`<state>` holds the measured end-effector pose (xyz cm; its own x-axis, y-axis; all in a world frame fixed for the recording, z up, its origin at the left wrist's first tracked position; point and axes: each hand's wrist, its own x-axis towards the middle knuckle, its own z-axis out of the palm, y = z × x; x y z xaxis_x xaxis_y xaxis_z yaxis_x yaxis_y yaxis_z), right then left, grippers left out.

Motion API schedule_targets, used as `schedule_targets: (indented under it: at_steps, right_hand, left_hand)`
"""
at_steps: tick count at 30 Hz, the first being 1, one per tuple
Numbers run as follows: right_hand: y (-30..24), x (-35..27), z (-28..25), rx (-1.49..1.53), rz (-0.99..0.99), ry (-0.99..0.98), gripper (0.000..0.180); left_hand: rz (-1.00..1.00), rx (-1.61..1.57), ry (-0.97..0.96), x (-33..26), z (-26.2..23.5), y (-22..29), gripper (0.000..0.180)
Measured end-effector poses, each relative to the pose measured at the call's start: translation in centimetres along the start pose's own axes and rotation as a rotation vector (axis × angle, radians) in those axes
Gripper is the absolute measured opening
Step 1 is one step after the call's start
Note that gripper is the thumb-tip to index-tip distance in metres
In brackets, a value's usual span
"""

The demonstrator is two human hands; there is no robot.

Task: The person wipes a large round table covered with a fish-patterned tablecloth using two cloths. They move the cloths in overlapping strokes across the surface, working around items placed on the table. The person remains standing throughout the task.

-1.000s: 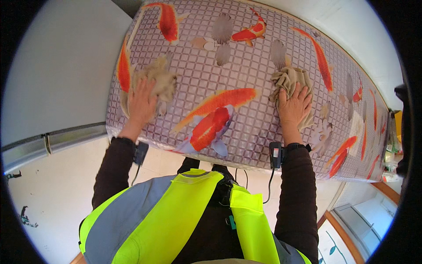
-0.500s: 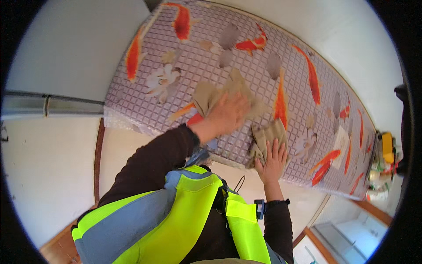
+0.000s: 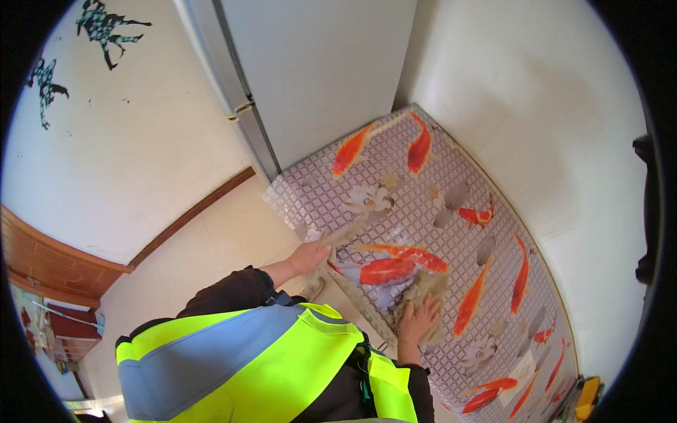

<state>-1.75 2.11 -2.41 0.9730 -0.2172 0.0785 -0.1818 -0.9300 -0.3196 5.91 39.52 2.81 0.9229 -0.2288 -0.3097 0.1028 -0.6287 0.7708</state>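
Note:
A table point(image 3: 493, 278) carries a clear cover over a lilac grid pattern with orange-red fish and white flowers. My left hand point(image 3: 309, 258) is at its near left edge, fingers closed round a beige cloth point(image 3: 345, 233) that trails onto the top. Nearer the middle of the front edge, my right hand point(image 3: 419, 321) lies with fingers spread on a second beige cloth point(image 3: 427, 287), pressing it against the cover. Motion smears the left cloth a little.
A grey fridge point(image 3: 317, 63) stands against the table's far left end. A white wall point(image 3: 522, 106) runs along the back. Something yellow point(image 3: 587, 398) sits at the right end. Wooden doors point(image 3: 56, 261) are at far left.
The view has swung left toward the fridge. My left hand has gone from the middle of the table to its near left edge with its cloth. My right hand stays on its cloth.

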Motion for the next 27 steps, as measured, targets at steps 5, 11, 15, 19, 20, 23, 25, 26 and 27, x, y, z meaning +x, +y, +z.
schedule_targets:
  at_steps: [5,11,15,19,20,23,25,26,27]
  right_hand:
    - [-4.4,5.3,-0.5,0.577,0.112,-0.173,0.049]
    - [-10.5,8.9,-9.0,2.187,0.298,-0.499,0.043]
    - [-17.4,9.2,-14.5,2.38,0.186,-0.482,0.048]
    - [-23.8,7.8,-17.0,2.514,-0.041,-0.605,0.054]
    - [-25.1,7.4,-17.1,2.516,-0.032,-0.621,0.055]
    - [-28.8,6.4,-16.9,2.485,0.024,-0.625,0.059]
    - [-31.2,5.9,-16.5,2.439,0.077,-0.614,0.059]
    - [-32.1,5.8,-16.3,2.412,0.116,-0.612,0.059]
    - [-33.0,5.3,-16.0,2.381,0.145,-0.611,0.059]
  left_hand:
    - [-0.238,-1.464,0.072,-3.9,-2.1,-0.1,0.047]
    - [0.235,-1.747,-0.471,-9.2,-8.1,-1.9,0.056]
    - [0.106,-1.678,0.107,-12.4,-10.5,-2.3,0.059]
    - [0.119,-1.747,0.313,-17.0,-13.5,-5.6,0.058]
    - [0.157,-1.753,0.291,-18.2,-14.2,-6.8,0.057]
    - [0.156,-1.803,0.344,-21.7,-16.1,-10.4,0.055]
    - [0.228,-1.809,0.353,-23.4,-17.4,-12.2,0.054]
    - [0.2,-1.798,0.42,-24.2,-18.1,-12.8,0.054]
    - [0.191,-1.796,0.471,-25.1,-18.7,-13.4,0.054]
